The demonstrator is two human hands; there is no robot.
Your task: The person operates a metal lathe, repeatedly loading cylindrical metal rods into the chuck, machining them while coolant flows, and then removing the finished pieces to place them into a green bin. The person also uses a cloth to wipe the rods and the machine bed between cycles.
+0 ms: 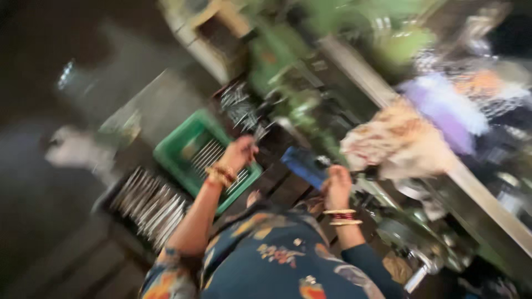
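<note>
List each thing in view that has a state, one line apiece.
left hand: raised over the green crate, fingers closed on thin metal rods
right hand: fingers curled beside the blue block, grip too blurred to tell
green crate: open-topped, holding metal rods
dark tray: filled with rows of metal rods
green machine: blurred, running or idle cannot be told
patterned cloth: crumpled, draped on the bench

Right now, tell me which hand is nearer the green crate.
Left. The left hand is raised directly over the green crate, above its metal rods. The right hand is off to the crate's right, by the blue piece.
</note>
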